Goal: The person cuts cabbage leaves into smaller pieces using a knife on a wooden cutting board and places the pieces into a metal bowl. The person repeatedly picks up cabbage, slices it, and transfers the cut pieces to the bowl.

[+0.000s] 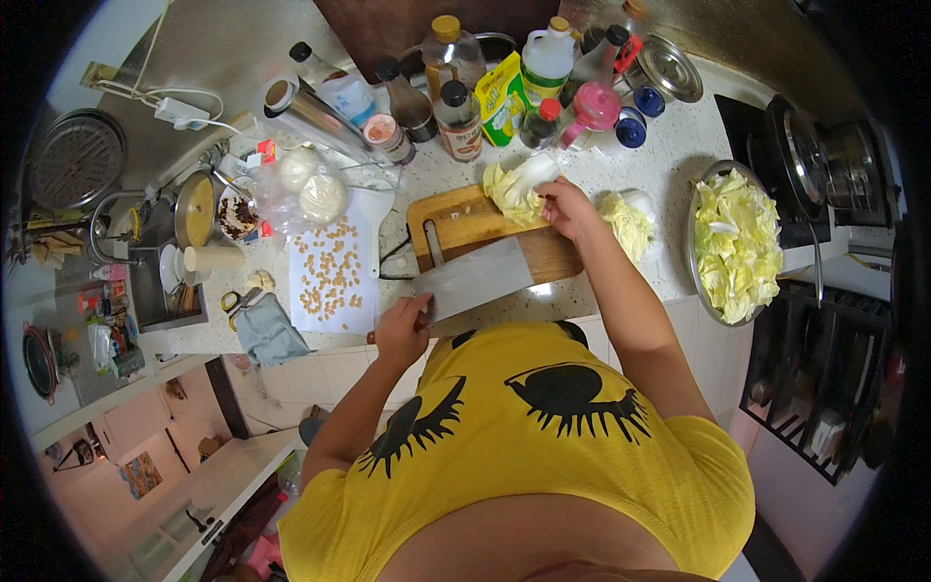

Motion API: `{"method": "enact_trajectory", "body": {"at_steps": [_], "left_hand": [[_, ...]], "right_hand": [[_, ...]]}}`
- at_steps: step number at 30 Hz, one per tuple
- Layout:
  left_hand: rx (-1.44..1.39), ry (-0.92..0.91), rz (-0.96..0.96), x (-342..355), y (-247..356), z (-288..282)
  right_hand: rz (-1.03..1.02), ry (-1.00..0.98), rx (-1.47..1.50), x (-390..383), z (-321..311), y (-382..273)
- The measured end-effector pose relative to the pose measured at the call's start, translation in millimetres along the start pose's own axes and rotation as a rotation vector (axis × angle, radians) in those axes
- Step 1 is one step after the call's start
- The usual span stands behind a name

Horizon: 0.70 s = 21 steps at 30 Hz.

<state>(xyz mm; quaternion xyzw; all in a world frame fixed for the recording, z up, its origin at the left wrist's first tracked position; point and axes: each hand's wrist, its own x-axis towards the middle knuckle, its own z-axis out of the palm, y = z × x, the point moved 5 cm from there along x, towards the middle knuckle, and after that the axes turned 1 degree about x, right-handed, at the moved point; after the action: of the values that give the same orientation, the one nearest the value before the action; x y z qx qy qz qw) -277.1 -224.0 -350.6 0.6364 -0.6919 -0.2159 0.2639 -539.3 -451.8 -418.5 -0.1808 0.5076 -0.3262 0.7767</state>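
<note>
My left hand (401, 330) is closed round the handle of a cleaver (477, 281), whose broad blade lies flat over the near part of the wooden cutting board (427, 211). My right hand (566, 206) grips a piece of napa cabbage (514, 190) by its white end at the board's far side, its yellow leafy part pointing left. To the right of the board, another cabbage piece (626, 225) rests on the speckled counter. Farther right, a large round metal tray (695, 254) holds a heap of loose pale-green cabbage leaves.
Bottles, jars and a yellow pouch (502, 99) crowd the counter's back. Peanuts lie on white paper (308, 317) to the left, near a grey-blue cloth (272, 330), bagged white rounds (320, 198) and a bowl of yellow liquid (200, 209). A stove (745, 136) stands far right.
</note>
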Motion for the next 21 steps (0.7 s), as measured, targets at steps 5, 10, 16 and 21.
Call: {"method": "enact_trajectory", "body": {"at_steps": [5, 10, 16, 21], "left_hand": [[-0.190, 0.143, -0.091, -24.8, -9.9, -10.7], [-0.255, 0.210, -0.123, -25.3, 14.7, -29.2], [0.056, -0.086, -0.047, 40.4, 85.3, -45.7], [0.397, -0.441, -0.026, 85.1, 116.6, -27.1]], "right_hand": [[0.088, -0.100, 0.206, -49.4, 2.1, 22.0], [0.121, 0.050, 0.004, -59.7, -4.8, 63.4], [0.057, 0.114, -0.330, -43.5, -17.8, 76.9], [0.055, 0.133, -0.356, -43.4, -22.7, 74.5]]}}
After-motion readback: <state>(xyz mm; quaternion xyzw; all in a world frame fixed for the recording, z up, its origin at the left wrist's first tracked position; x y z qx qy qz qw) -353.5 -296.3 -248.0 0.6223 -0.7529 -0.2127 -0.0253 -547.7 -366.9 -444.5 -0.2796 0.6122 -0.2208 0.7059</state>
